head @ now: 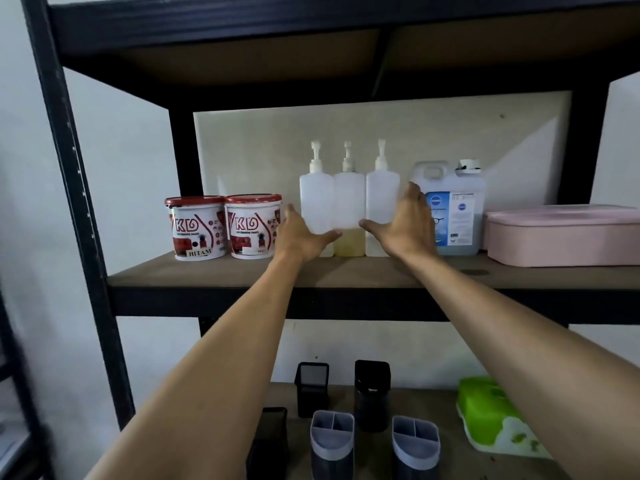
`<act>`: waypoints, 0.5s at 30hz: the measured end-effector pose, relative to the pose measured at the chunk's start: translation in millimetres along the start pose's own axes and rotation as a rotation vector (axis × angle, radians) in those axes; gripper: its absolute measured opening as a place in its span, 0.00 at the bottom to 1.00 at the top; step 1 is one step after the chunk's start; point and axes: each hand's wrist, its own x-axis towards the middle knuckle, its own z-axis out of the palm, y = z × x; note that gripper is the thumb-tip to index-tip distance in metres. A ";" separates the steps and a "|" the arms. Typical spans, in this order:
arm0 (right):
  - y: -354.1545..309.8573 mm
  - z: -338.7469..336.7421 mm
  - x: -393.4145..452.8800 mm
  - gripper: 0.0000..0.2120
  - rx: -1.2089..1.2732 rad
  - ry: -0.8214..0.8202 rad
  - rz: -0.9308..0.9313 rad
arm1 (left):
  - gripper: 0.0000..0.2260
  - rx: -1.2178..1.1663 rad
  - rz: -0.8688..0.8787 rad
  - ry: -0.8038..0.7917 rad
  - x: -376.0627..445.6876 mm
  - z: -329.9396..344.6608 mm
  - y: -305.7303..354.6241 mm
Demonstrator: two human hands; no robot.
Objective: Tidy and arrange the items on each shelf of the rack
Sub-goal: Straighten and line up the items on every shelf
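A black metal rack point(86, 216) with brown board shelves is set against a pale wall. Nearest, on the lower shelf point(446, 403), two grey divided plastic holders point(332, 441), several black square containers point(372, 393) and a green and white plastic box point(491, 417) are seen standing loosely, in no clear row; this shelf is judged still to be arranged. On the middle shelf point(242, 271), three translucent white pump bottles point(349, 216) are bracketed from both sides. The left hand point(299, 233) is laid with straight fingers against the leftmost bottle, and the right hand point(403, 223) is spread against the rightmost, thumb across the front; nothing is pinched. The bottles are pressed together, upright and touching. Two red-lidded white paint tubs point(225, 226) stand side by side just to the left. A clear jug of bluish liquid point(453, 216) and a pink lidded plastic box point(568, 233) are lined up to the right. This shelf is judged nearly finished. A pale board point(415, 133) leans behind.
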 end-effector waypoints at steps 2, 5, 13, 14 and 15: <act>3.3 2.9 2.7 0.41 -0.045 -0.051 0.051 | 0.48 -0.017 0.002 0.018 6.6 4.5 -1.1; 10.6 8.9 8.9 0.39 -0.076 -0.135 0.133 | 0.42 -0.038 0.019 0.042 14.5 14.1 -3.8; 16.4 17.7 16.0 0.37 -0.167 -0.255 0.200 | 0.35 -0.002 -0.008 0.078 21.0 16.4 -14.7; 15.8 18.5 17.1 0.38 -0.181 -0.255 0.199 | 0.35 0.001 -0.008 0.079 22.4 16.5 -16.1; 15.4 20.1 18.5 0.39 -0.194 -0.254 0.201 | 0.35 0.007 -0.003 0.082 23.5 16.5 -17.5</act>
